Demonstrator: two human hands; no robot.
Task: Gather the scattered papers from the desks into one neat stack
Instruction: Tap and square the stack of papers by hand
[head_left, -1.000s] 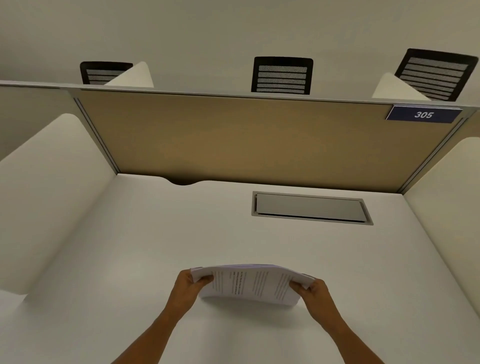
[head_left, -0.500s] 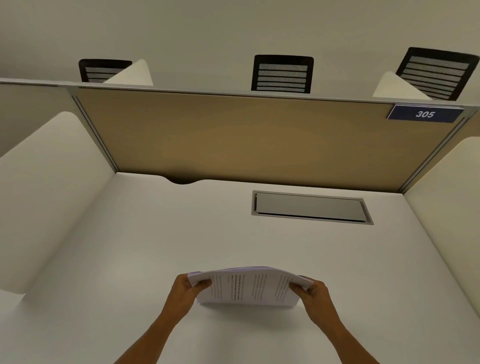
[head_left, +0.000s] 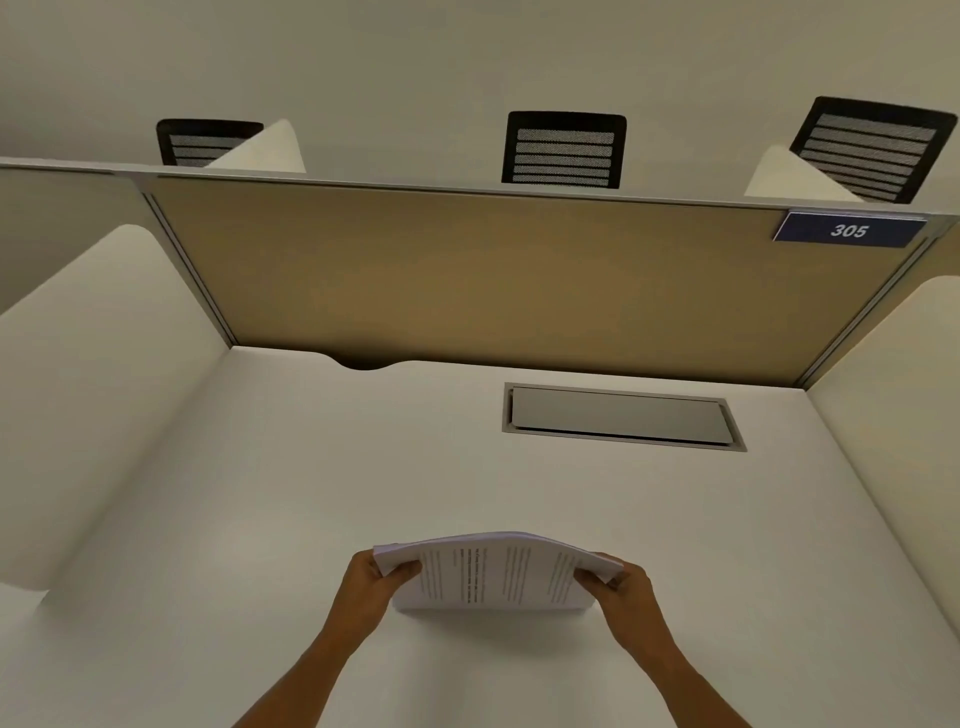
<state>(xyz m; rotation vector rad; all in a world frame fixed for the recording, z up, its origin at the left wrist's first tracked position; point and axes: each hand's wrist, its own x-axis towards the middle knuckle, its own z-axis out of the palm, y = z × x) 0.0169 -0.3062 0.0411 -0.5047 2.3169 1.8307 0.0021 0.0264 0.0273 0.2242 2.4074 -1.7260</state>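
A stack of printed white papers (head_left: 496, 571) stands on its lower edge on the white desk (head_left: 311, 493), bowed upward in the middle. My left hand (head_left: 371, 584) grips the stack's left end and my right hand (head_left: 621, 584) grips its right end. Several sheets lie together in the stack, with their top edges fanned slightly at the left corner.
A tan partition (head_left: 467, 280) closes the back of the desk, with white side dividers (head_left: 88, 389) on both sides. A grey cable hatch (head_left: 621, 415) is set into the desk at the back right. A blue sign reading 305 (head_left: 849, 230) sits top right. Black chair backs (head_left: 563, 148) show beyond.
The stack has dropped a little toward the desk and closer to me, both hands still holding its ends.
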